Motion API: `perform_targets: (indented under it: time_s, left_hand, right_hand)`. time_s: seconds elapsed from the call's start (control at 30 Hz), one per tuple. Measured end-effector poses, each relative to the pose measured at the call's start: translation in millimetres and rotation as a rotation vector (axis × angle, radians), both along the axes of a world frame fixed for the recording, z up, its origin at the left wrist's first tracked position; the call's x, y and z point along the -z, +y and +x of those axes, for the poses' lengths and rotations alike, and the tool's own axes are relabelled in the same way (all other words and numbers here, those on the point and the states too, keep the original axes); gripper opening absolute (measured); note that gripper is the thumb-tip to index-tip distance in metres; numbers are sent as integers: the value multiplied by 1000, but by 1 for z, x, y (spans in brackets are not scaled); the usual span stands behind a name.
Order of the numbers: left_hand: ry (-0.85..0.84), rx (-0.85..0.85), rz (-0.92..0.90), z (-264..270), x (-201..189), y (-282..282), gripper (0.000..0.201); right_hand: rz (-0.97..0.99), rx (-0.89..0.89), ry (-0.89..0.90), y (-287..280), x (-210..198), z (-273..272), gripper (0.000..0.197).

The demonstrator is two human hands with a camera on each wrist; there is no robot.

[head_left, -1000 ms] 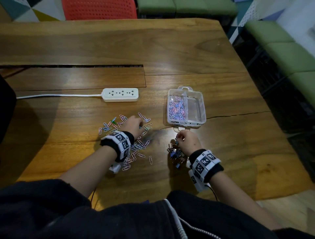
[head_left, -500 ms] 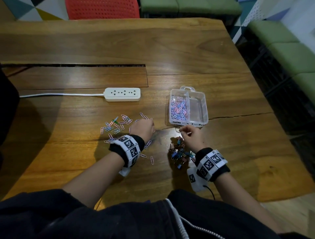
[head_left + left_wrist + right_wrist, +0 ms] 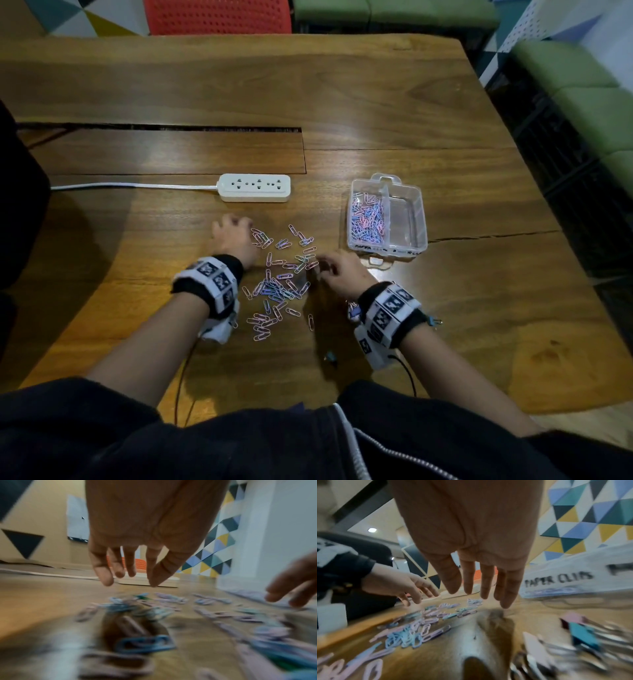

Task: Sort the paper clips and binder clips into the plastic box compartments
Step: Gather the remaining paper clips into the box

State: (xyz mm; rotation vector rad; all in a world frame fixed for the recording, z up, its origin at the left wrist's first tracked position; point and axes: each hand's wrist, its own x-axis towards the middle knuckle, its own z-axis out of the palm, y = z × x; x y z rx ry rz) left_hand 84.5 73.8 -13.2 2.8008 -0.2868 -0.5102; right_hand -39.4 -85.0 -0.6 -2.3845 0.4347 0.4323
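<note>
Several pastel paper clips (image 3: 281, 284) lie scattered on the wooden table between my hands. My left hand (image 3: 229, 226) hovers at the pile's far left edge with straight fingers (image 3: 104, 574) and holds nothing. At the pile's right edge my right hand (image 3: 320, 269) is also open, its fingers (image 3: 506, 595) straight above the clips (image 3: 412, 632). The clear plastic box (image 3: 424, 226) stands to the right; its left compartment holds paper clips (image 3: 366, 219), its right one is bare. Binder clips (image 3: 582, 635) lie by my right wrist, mostly hidden in the head view.
A white power strip (image 3: 255, 187) with its cable lies behind the pile. Further back a long slot (image 3: 164, 128) cuts the table top. One stray binder clip (image 3: 330, 358) lies near the front edge. The box front is labelled "PAPER CLIPS" (image 3: 558, 578).
My left hand has slid off the paper clips to their far left side. My right hand has left the binder clips and moved left to the paper clip pile.
</note>
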Motion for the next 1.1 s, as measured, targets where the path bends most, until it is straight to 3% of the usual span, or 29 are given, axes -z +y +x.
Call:
perform_targets:
  time_s: [0.1, 0.2, 0.3, 0.37, 0.47, 0.53, 0.6, 0.7, 0.8, 0.87, 1.0, 1.1]
  left_hand:
    - [92, -58, 88, 18, 2, 18, 66]
    - [165, 38, 81, 16, 3, 18, 62]
    - [151, 164, 32, -1, 9, 10, 52]
    - [156, 216, -45, -15, 14, 7, 45]
    - [182, 285, -108, -29, 14, 14, 41]
    - [200, 243, -184, -35, 10, 24, 38]
    - [195, 179, -200, -41, 4, 35, 39]
    - [219, 176, 23, -49, -4, 51, 70]
    - [371, 161, 150, -58, -6, 64, 91]
    - [446, 164, 147, -67, -2, 67, 86]
    - [431, 202, -22, -74, 8, 61, 44]
    - [395, 205, -194, -77, 9, 52, 34]
  right_hand:
    - [-157, -85, 77, 8, 11, 31, 57]
    - [-204, -130, 129, 10, 17, 58, 63]
    - [-204, -284, 115, 19, 20, 61, 54]
    - [-130, -382, 14, 26, 20, 50, 42]
    - [140, -254, -147, 26, 23, 20, 34]
    - [195, -125, -202, 21, 24, -2, 33]
    - [44, -168, -183, 17, 25, -27, 45]
    - [-177, -381, -3, 25, 22, -63, 84]
    - [-263, -480, 23, 28, 29, -81, 92]
    - [-269, -443, 20, 23, 26, -84, 86]
    - [-280, -310, -54, 4, 17, -94, 66]
    - [-291, -466, -47, 7, 20, -109, 72]
